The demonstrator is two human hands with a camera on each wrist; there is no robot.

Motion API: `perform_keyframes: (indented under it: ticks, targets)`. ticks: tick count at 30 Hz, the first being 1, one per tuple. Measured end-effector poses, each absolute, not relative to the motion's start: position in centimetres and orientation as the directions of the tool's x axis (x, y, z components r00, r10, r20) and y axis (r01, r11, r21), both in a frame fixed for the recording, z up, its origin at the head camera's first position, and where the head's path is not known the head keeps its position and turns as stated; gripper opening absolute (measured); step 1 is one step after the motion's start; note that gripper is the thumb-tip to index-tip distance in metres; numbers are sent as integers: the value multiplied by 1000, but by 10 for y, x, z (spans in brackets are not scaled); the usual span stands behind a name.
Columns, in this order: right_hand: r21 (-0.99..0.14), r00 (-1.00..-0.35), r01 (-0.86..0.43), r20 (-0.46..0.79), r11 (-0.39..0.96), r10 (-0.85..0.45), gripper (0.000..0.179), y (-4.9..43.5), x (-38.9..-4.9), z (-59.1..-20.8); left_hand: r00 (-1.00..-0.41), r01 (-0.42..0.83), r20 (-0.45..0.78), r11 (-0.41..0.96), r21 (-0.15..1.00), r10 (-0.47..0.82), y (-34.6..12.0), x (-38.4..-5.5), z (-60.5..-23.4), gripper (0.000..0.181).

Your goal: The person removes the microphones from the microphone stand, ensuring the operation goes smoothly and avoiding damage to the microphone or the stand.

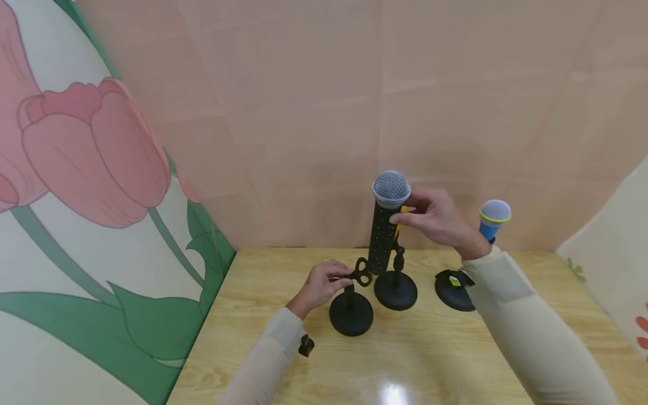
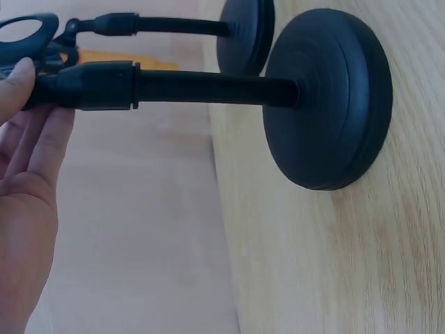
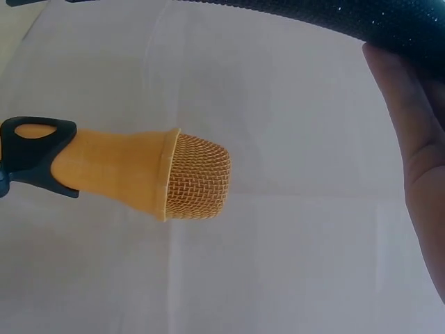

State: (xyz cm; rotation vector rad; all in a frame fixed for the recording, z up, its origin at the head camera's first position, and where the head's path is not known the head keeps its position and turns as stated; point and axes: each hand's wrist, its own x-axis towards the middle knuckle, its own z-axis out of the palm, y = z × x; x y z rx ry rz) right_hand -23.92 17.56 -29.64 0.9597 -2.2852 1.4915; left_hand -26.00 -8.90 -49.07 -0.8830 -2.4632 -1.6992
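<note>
My left hand [image 1: 319,284] pinches the top of a short black microphone stand [image 1: 351,316], just below its holder clip [image 1: 362,273]. In the left wrist view, thumb and fingers lie on either side of that clip joint, and the clip is bare. My right hand [image 1: 436,216] grips a black speckled microphone [image 1: 382,239] with a silver mesh head, held nearly upright, mesh up. Its lower end hangs just behind and right of the clip. Behind it, an orange microphone [image 3: 115,167] sits in the clip of a second stand [image 1: 396,291], mostly hidden in the head view.
On the right, a blue microphone [image 1: 490,229] with a yellow ring sits on a third stand [image 1: 453,295], partly covered by my right forearm. The wooden table [image 1: 263,337] meets a pinkish wall covering [image 1: 304,140] behind the stands. A tulip-patterned panel [image 1: 86,163] borders the left.
</note>
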Motion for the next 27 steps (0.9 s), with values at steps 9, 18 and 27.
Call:
perform_keyframes:
  ticks: [9,18,27]
  targets:
    - [-719,-761,-632,506,289,-406,38,173,-238,-309,-850,473,355,268,839,390,-95,-268,-495,19]
    - [-735,-771,-615,485,287,-412,41,169,-238,-320,-832,523,387,331,785,398,-99,-285,-489,19]
    - [-772,-769,-596,471,221,-432,38,162,-237,-334,-847,507,371,365,781,381,-97,-302,-490,18]
